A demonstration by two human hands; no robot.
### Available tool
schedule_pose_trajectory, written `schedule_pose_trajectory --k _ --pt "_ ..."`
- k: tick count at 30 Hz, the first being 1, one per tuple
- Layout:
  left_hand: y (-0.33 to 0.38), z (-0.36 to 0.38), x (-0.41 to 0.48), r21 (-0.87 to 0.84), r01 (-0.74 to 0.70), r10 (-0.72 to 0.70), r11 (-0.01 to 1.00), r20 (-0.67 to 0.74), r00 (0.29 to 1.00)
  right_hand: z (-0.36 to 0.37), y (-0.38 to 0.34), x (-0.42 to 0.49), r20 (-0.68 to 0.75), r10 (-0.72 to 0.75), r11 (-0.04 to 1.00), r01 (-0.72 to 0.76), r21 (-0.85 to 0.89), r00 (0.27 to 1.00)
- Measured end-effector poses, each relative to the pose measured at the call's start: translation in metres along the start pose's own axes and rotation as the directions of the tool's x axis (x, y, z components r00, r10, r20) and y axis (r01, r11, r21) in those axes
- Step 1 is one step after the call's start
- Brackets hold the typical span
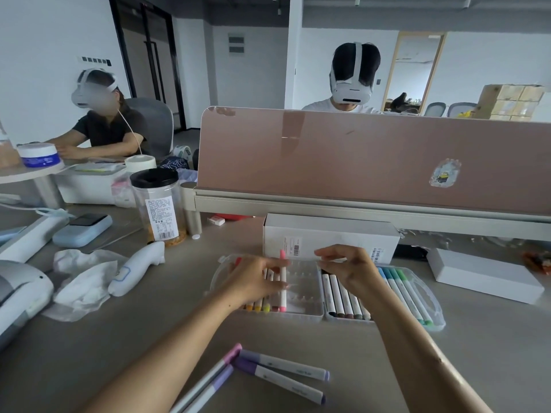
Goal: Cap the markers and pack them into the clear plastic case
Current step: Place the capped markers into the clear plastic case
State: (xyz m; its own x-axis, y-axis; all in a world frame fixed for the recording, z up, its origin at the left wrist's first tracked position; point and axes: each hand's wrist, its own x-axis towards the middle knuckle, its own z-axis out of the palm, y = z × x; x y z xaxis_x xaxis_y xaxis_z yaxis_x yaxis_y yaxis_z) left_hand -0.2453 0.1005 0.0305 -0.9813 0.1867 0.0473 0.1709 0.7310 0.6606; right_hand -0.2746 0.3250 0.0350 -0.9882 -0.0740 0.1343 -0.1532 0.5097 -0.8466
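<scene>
You are holding a pink-capped marker (pixel 282 281) in your left hand (pixel 256 281), fingers pinching its white barrel so it is tilting steeply over the clear plastic case (pixel 310 315), likely so the near end can be seated before the far end is pressed down. It is going in beside the row of warm-coloured markers (pixel 262 307) already lying in the left tray. Your right hand (pixel 347 265) is hovering over the middle of the case with fingers loosely curled; whether it is gripping anything is hard to say from here.

The slots to the right of the pink marker are lying open, giving you room. The white box (pixel 329 236) is standing close behind the case, crowding the far edge. Four purple markers (pixel 262 374) are waiting on the counter (pixel 357 368) near you, well apart from the case.
</scene>
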Motion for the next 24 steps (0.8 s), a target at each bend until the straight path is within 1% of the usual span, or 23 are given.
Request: schedule_pose_trajectory --k 2,6,8,10,13,16,21,24 --pt "-0.002 0.005 0.005 0.042 0.013 -0.013 0.999 0.000 1.000 -0.001 -0.002 -0.001 0.006 0.003 1.000 -0.003 -0.001 1.000" --pt "-0.002 0.010 0.008 0.228 0.032 -0.044 0.973 0.045 0.998 -0.001 -0.001 0.000 0.023 -0.026 0.999 0.027 -0.030 0.999" --pt "0.001 0.013 0.006 0.286 0.029 -0.035 0.958 0.016 0.999 -0.001 -0.001 0.000 0.017 -0.032 0.999 0.032 -0.026 0.999" --pt "0.004 0.015 0.004 0.304 0.034 -0.021 0.952 -0.044 0.999 -0.001 -0.002 -0.001 0.007 -0.024 1.000 0.024 -0.019 1.000" --pt "0.003 0.016 0.003 0.324 0.034 -0.010 0.945 -0.074 0.997 0.000 -0.004 -0.002 0.007 -0.035 0.999 0.035 -0.024 0.999" --pt "0.002 0.015 0.003 0.333 0.052 -0.038 0.941 -0.049 0.998 0.002 -0.005 -0.002 0.033 -0.031 1.000 0.031 -0.005 0.999" --pt "-0.005 0.016 0.006 0.306 0.121 -0.146 0.945 0.061 0.987 0.002 -0.002 -0.001 0.024 -0.037 0.999 0.038 -0.038 0.999" --pt "-0.006 0.015 0.006 0.320 0.115 -0.147 0.940 0.076 0.986 0.002 -0.003 -0.005 0.020 -0.050 0.998 0.051 -0.034 0.999"
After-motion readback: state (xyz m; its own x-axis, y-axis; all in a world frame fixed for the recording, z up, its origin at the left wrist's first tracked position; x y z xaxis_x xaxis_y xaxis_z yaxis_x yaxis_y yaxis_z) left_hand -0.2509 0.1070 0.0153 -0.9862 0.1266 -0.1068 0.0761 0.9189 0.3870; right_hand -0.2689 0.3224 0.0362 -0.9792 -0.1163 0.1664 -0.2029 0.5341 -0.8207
